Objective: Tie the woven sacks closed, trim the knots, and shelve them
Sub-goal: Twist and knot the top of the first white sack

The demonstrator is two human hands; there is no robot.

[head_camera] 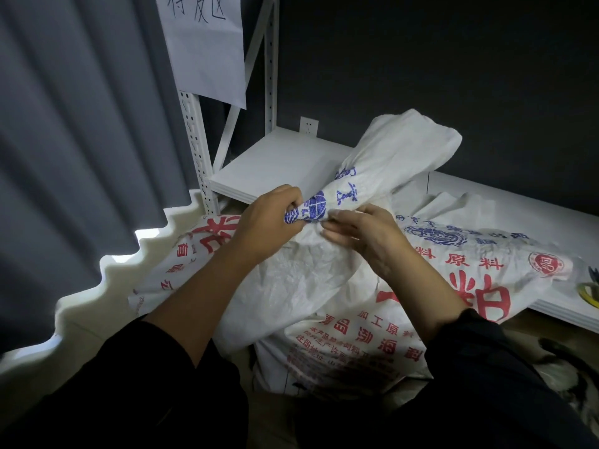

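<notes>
Woven sack (311, 286), white with red and blue print, is lying crumpled across the lower centre of the frame, its far side resting against the edge of the low white shelf (269, 163). Its gathered neck (382, 163) is running as one long twisted rope from the middle of the frame towards the upper right and is ending in a loose flare over the shelf.

By my judgement the coming move is hanging on that slant. The tie is going to be made where the rope is narrowest, at frame centre, and both hands are sitting at that point. The left hand (269, 222) is curling round the near end of the neck and gripping it, with its fingers wrapped over the blue emblem. The right hand (366, 236) is resting just below the neck with its fingers lying fairly straight against the fabric. Blur is smearing its fingertips, so I cannot tell whether it is pinching the cloth or only pressing on it.

The left hand is nearer the narrow end. The free flare is lying beyond the right hand, which looks better placed to carry it round.

No cord is showing anywhere. The printed fabric at lower centre and at the right may be the same sack or others, and I cannot tell which. A yellow-green roll (588, 294) is being cut off by the right edge.
</notes>
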